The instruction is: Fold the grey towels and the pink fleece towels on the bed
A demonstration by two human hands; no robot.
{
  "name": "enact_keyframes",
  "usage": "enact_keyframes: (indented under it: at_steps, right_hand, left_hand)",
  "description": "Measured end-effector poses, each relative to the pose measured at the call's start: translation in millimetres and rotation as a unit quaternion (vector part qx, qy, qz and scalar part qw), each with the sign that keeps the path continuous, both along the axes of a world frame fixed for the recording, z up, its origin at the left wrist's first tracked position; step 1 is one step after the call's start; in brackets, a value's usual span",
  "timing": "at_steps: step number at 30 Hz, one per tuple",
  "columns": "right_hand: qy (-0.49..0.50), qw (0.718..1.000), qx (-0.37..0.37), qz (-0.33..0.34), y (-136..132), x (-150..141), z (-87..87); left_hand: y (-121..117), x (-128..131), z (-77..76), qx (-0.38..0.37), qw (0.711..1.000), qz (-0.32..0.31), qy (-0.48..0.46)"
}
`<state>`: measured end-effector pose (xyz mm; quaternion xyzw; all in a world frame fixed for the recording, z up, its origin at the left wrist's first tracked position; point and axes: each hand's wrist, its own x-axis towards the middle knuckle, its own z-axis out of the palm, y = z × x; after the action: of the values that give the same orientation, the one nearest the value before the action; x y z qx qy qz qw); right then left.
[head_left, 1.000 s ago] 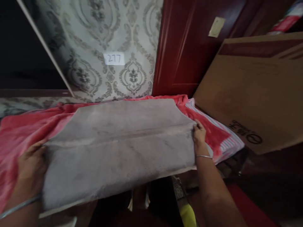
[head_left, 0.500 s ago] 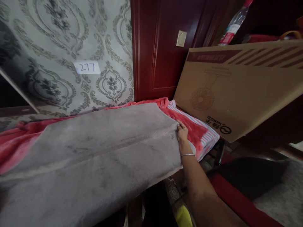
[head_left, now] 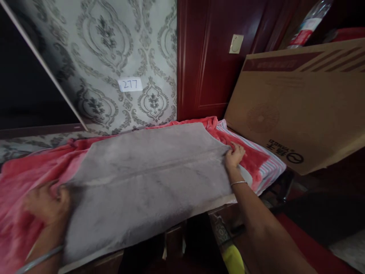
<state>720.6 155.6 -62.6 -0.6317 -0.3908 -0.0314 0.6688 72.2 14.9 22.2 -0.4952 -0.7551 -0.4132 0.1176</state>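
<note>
From my remote seat I'm seeing the left hand too blurred for telling whether its fingers are gripping the grey cloth, which is hiding part of the red blanket. The picture's edges are cutting off the bottle, dark screen and cardboard box, whose maroon band is carrying lettering I'm failing to read.

Reaching in from the lower left with the left hand, blurred and bent in a loose arch. Extending the right forearm diagonally up from the lower right of the frame, with the wrist nearly straight and the right hand right of centre, with its fingers curled in.
</note>
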Motion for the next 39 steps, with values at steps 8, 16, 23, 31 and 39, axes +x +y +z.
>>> enact_keyframes:
  at_steps: [8, 16, 23, 31, 39]
  right_hand:
    - [-0.390, 0.902, -0.116, 0.146, -21.1, -30.0, -6.7]
    - [-0.468, 0.866, -0.144, 0.101, -23.7, -31.6, -9.1]
    - [-0.454, 0.873, -0.122, 0.131, -24.8, -26.1, -12.9]
    - [-0.462, 0.871, -0.147, 0.083, -23.9, -30.6, -16.4]
    - [-0.486, 0.861, -0.106, 0.103, -16.7, -15.0, -29.1]
  left_hand:
    - [20.1, 12.8, -33.3, -0.079, 0.955, -0.198, 0.204]
    - [19.0, 9.6, -37.7, -0.152, 0.935, -0.156, 0.281]
    - [15.0, 15.9, -33.0, -0.177, 0.936, -0.130, 0.276]
    - [17.2, 6.2, -37.5, -0.160, 0.941, -0.137, 0.266]
    - [14.5, 2.2, -39.0, -0.148, 0.950, -0.138, 0.239]
